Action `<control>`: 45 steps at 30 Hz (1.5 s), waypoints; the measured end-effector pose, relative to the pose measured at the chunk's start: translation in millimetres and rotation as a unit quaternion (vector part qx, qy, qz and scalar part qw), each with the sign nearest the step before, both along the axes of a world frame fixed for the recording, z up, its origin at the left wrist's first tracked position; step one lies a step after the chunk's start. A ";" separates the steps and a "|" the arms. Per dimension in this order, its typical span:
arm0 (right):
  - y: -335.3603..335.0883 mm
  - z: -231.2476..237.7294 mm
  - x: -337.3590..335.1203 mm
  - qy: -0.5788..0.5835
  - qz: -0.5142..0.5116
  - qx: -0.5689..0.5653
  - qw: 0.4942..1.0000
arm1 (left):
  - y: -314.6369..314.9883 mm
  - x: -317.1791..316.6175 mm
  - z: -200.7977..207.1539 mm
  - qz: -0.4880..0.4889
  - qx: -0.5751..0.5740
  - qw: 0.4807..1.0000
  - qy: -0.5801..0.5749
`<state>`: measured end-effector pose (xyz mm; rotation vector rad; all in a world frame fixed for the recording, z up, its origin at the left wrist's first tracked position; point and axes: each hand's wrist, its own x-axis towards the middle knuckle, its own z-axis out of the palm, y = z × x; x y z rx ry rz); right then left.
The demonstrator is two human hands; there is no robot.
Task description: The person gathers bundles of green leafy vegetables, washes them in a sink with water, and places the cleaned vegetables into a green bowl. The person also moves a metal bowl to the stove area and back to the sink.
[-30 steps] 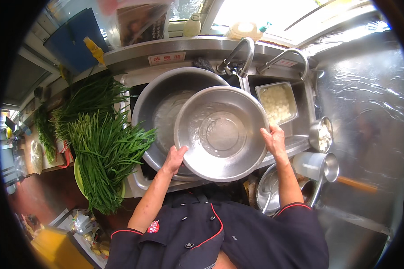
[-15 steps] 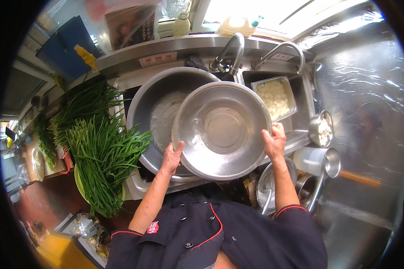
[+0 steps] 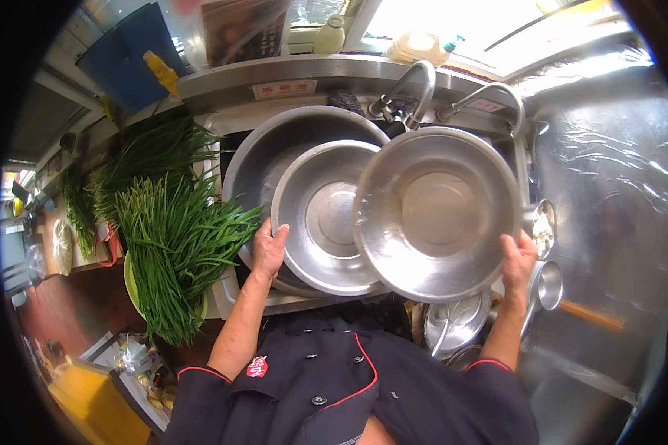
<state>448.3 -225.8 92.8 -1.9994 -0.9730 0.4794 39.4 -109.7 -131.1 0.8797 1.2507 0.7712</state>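
My left hand [image 3: 269, 251] is closed on the left rim of a steel basin [image 3: 319, 215], its thumb over the edge. A second steel basin [image 3: 438, 215] is held by its right rim in my right hand [image 3: 519, 259]. This one overlaps the right part of the first basin and hides it. Both bowls are bare inside and face up. Beneath them sits a larger steel basin [image 3: 254, 159] in the sink, its right side covered.
Long green chives [image 3: 189, 259] are heaped in a green tub at left. Two curved taps, one a faucet [image 3: 427, 81], rise behind the basins. A small pot [image 3: 543, 226] with white pieces, a ladle [image 3: 548, 285] and a lidded pot [image 3: 453, 326] stand at right.
The nested basins have come apart: my right hand has moved one rightward, while my left hand keeps the other. The tray of white pieces in the right sink is now covered.
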 end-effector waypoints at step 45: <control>-110.3 74.4 2.4 -0.219 -0.313 0.178 0.907 | -28.2 89.0 -54.0 -0.131 -0.337 0.805 -0.470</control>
